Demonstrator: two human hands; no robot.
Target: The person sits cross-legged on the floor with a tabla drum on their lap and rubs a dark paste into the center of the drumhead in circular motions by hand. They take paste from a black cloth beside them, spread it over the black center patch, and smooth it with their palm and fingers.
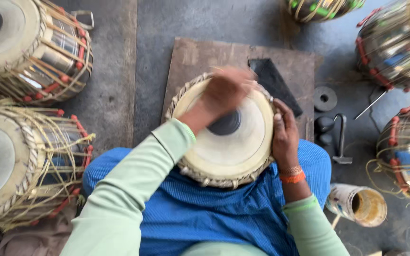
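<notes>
A small hand drum (228, 151), with a cream skin, a black centre spot and a braided rim, rests on my lap over blue cloth. My left hand (224, 92) is above the far part of the skin, next to the black spot. It is blurred by motion, so I cannot tell whether it holds anything. My right hand (284, 135) grips the drum's right rim, fingers curled over the edge, with orange bangles at the wrist.
A wooden board (191, 59) lies under the drum with a black pad (274, 80) on it. Two laced drums (29, 47) (20, 166) stand at left, more drums (395, 42) at right. A small hammer (340, 140), a black ring (325, 98) and a tin can (359, 205) lie at right.
</notes>
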